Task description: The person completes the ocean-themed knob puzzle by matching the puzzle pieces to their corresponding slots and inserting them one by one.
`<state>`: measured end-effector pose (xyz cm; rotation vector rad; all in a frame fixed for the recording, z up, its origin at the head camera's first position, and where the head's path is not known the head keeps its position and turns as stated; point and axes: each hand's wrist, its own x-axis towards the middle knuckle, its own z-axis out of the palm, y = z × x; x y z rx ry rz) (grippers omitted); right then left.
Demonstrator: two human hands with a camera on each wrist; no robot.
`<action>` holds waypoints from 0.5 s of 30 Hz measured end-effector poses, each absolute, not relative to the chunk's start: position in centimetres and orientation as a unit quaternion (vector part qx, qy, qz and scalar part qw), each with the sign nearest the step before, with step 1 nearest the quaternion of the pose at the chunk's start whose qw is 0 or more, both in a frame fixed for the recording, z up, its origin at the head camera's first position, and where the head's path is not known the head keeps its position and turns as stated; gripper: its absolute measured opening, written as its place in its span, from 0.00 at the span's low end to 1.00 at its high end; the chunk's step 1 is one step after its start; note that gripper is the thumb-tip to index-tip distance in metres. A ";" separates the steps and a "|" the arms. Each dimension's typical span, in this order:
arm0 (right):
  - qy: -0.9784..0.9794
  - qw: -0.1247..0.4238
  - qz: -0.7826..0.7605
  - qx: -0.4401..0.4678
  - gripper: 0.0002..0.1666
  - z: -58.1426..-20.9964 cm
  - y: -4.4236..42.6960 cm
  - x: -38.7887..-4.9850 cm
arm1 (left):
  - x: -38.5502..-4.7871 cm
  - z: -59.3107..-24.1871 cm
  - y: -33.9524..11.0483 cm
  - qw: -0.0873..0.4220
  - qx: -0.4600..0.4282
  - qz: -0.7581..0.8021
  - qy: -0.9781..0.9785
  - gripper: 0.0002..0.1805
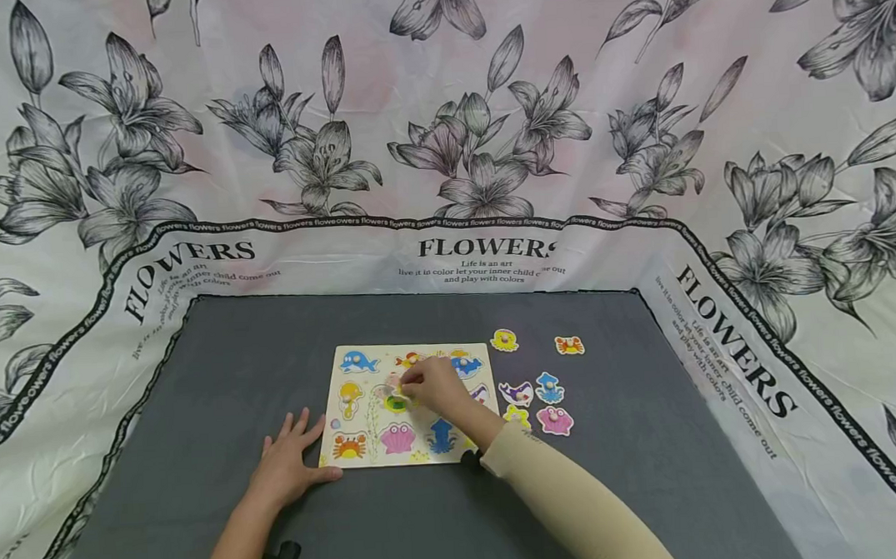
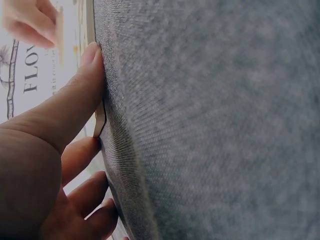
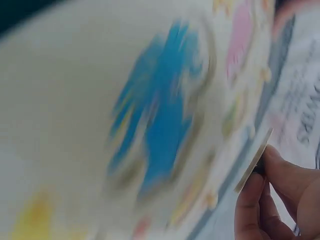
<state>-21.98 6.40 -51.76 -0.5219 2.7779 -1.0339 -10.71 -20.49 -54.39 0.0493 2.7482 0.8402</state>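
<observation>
A pale puzzle board [image 1: 418, 421] with sea-animal pictures lies on the dark grey cloth. My left hand [image 1: 282, 466] is spread at its lower left corner; the thumb [image 2: 90, 67] and the index finger touch the board's edge. Over the board's middle, my right hand [image 1: 436, 390] pinches a thin puzzle piece [image 3: 248, 167] by its dark knob, between thumb and fingers. The piece stands edge-on in the right wrist view, so its picture cannot be told. Below it in the head view is a green shape [image 1: 396, 404] on the board, partly covered by the hand.
Loose pieces lie right of the board: a yellow one [image 1: 504, 339], a crab [image 1: 569, 345], a purple whale-like one [image 1: 516, 393], a blue octopus-like one [image 1: 549, 388], a pink shell [image 1: 555, 421] and another yellow one [image 1: 517, 416], partly behind the right arm. A flower-printed cloth [image 1: 327, 260] surrounds the grey area.
</observation>
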 end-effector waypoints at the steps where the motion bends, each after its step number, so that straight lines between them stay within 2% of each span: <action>1: 0.923 0.069 -0.334 -0.181 0.05 -52.0 5.6 -21.9 | -10.7 -54.4 -20.5 0.133 0.018 0.289 0.948 0.61; 9: 0.935 0.098 -0.288 -0.182 0.00 -53.0 3.0 -21.5 | -10.9 -54.4 -20.5 0.139 0.017 0.290 0.947 0.61; 13: 0.938 0.111 -0.278 -0.175 0.05 -52.7 2.7 -21.4 | -10.9 -54.3 -20.4 0.143 0.014 0.291 0.946 0.61; 15: 0.935 0.122 -0.281 -0.180 0.03 -52.7 2.6 -21.7 | -10.8 -54.2 -20.6 0.142 0.013 0.291 0.946 0.61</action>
